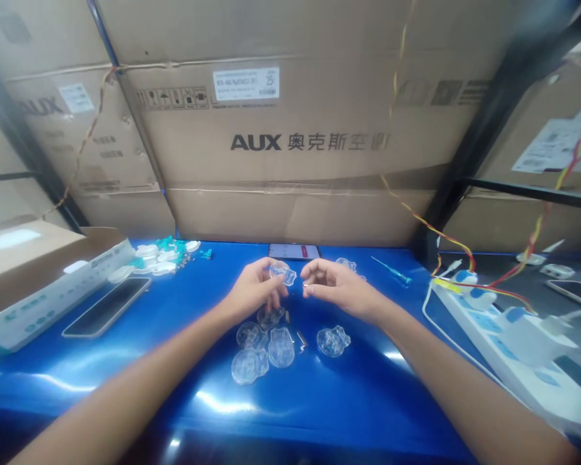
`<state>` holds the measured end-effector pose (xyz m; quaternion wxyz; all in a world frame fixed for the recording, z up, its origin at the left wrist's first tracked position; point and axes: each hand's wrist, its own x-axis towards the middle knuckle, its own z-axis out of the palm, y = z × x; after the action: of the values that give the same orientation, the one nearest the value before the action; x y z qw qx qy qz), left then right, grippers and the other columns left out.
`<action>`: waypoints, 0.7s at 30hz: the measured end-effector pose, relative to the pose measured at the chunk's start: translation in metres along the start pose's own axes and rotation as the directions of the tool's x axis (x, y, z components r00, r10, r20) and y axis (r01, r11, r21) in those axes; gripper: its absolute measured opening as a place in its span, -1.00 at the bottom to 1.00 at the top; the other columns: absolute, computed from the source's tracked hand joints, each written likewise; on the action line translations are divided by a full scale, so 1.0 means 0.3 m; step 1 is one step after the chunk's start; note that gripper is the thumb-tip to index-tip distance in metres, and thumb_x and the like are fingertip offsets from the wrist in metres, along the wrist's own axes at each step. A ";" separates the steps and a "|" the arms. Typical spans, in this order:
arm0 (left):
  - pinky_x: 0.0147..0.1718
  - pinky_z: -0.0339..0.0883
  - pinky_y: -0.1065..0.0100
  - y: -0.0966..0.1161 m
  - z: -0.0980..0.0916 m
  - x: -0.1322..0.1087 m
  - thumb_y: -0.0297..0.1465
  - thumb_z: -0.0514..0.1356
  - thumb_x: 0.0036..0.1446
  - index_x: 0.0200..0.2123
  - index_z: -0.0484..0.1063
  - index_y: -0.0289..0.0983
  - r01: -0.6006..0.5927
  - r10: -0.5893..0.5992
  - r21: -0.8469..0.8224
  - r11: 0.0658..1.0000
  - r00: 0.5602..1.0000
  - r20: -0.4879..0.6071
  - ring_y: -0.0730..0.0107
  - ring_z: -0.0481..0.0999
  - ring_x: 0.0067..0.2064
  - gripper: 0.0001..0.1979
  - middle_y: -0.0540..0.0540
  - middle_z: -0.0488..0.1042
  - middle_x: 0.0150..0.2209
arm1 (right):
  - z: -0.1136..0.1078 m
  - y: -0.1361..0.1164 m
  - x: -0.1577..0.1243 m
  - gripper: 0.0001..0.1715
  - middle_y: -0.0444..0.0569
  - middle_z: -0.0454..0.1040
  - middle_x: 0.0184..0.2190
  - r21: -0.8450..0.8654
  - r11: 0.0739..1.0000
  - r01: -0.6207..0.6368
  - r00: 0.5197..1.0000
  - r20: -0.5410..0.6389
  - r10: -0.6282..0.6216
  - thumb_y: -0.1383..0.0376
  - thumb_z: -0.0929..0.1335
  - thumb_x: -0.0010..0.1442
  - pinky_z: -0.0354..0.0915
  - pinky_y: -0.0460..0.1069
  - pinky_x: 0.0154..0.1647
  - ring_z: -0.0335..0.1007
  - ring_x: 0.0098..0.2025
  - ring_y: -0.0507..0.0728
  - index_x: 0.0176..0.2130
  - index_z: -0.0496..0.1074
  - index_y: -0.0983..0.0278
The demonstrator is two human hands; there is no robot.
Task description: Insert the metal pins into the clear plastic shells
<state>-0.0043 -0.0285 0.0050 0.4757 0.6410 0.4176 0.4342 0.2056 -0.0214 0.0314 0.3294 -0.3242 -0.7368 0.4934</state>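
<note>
My left hand (255, 289) is closed round a small clear plastic shell (284, 274), held above the blue table (126, 361). My right hand (336, 287) is a few centimetres to its right, fingers pinched together on something too small to make out. Below the hands lie several more clear plastic shells (259, 352) and one apart (333, 340), with a small metal piece (301, 338) between them.
A dark phone (107, 307) and a white box (53, 294) lie at left, with white and teal parts (162, 255) behind. Another phone (294, 251) lies at the back, a teal screwdriver (392, 271) to the right. A white power strip (508, 336) with coloured wires sits far right. Cardboard boxes (290, 142) wall the back.
</note>
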 end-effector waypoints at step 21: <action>-0.68 0.29 0.50 0.005 0.024 -0.022 -0.29 0.21 0.09 -0.05 0.29 -0.31 0.007 -0.011 0.038 0.999 0.993 0.115 0.47 0.46 -0.60 -0.62 -0.12 0.54 -0.40 | 0.031 -0.014 0.004 -0.86 -0.09 0.47 -0.53 -0.045 0.999 0.024 0.972 -0.234 -0.034 0.28 0.43 -0.01 0.28 -0.05 -0.44 0.35 -0.51 0.03 -0.42 0.46 0.32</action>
<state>0.0009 -0.0367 0.0043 0.4887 0.6718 0.4005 0.3866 0.1968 -0.0265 0.0330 0.4145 -0.3761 -0.7077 0.4312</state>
